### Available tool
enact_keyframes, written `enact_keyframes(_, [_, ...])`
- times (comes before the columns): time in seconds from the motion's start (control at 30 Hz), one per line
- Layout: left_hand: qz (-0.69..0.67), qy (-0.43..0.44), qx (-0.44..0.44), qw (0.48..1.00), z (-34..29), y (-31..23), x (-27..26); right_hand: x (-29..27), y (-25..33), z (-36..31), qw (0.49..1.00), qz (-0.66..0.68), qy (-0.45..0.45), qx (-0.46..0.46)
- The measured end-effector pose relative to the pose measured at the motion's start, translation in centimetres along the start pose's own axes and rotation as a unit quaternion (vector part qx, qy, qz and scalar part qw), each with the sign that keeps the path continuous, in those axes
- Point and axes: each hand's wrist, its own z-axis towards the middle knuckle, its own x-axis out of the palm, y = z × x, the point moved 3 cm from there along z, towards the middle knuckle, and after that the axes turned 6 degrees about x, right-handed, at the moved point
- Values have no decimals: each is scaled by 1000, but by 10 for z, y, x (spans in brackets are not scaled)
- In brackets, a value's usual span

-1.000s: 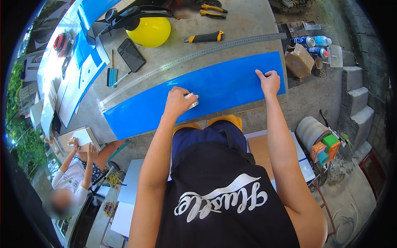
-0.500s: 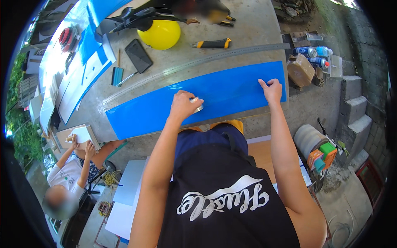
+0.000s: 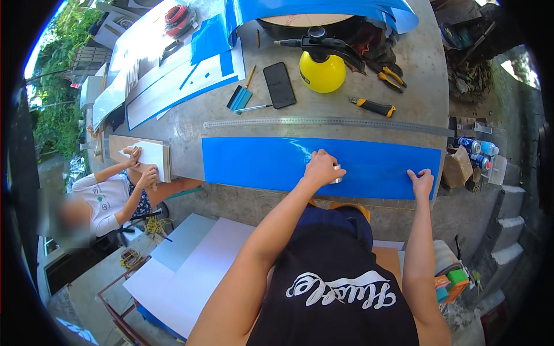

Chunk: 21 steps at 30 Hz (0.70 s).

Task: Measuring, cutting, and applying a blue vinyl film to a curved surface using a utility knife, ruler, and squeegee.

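Note:
A long glossy blue sheet [image 3: 254, 164] lies along the table's near edge. Over its middle, my left hand [image 3: 321, 169] is closed round a small shiny whitish roll [image 3: 337, 175] that looks like clear tape. The fingers hide part of the roll. At the sheet's right end is my right hand [image 3: 422, 181], thumb and forefinger apart, other fingers curled, with nothing visible between them. Just beyond the sheet runs a long metal ruler [image 3: 329, 121].
Beyond the ruler are a utility knife [image 3: 374, 107], pliers [image 3: 392, 79], a yellow spray bottle [image 3: 322, 73], a phone [image 3: 279, 85] and a blue squeegee [image 3: 238, 99]. At left, another person [image 3: 109, 196] handles a white sheet on a board [image 3: 166, 161]. Spray cans [image 3: 474, 146] stand at right.
The view has swung, so the table and everything on it appear shifted right and levelled. Both hands keep much the same places over the blue sheet, the left still round the roll.

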Motion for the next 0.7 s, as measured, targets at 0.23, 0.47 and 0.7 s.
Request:
enact_keyframes(0.23, [-3,7,-5,1000,1,4,-2,-13,73,-33,984,-32,-100,-142])
enact_keyframes(0.47, [-22,21,14,999,2,2,0,59,342,-137,828,71,90,-549])
enact_keyframes(0.7, [-187,-57,100,976,6,12,44,178,514,-195,746,-44,101,-657])
